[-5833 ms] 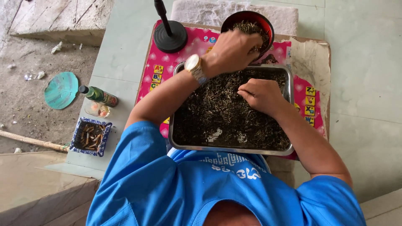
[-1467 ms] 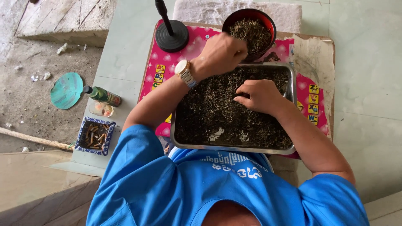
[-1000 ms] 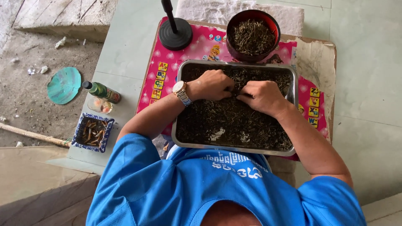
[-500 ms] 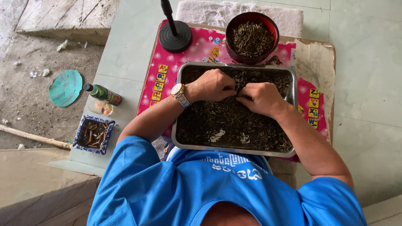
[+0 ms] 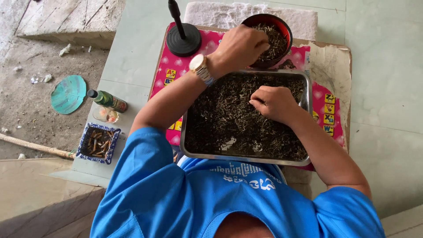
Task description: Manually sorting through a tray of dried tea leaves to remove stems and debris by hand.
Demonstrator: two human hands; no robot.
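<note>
A steel tray (image 5: 246,159) full of dark dried leaves and stems (image 5: 224,119) lies on a pink patterned mat (image 5: 164,72). My left hand (image 5: 240,46), with a wristwatch on the wrist, is over the near rim of a red bowl (image 5: 287,31) that holds more of the same dried bits. Its fingers are curled together around a pinch of them. My right hand (image 5: 275,102) rests in the upper right part of the tray, fingertips pinched into the leaves.
A black round-based stand (image 5: 183,39) sits left of the bowl, with a white cloth (image 5: 220,13) behind. On the floor to the left are a green bottle (image 5: 108,100), a blue dish of stubs (image 5: 98,143), a teal disc (image 5: 68,94) and a stick (image 5: 31,146).
My left hand has left the tray, where it worked beside the right hand, and moved up to the red bowl. The right hand stays in the tray.
</note>
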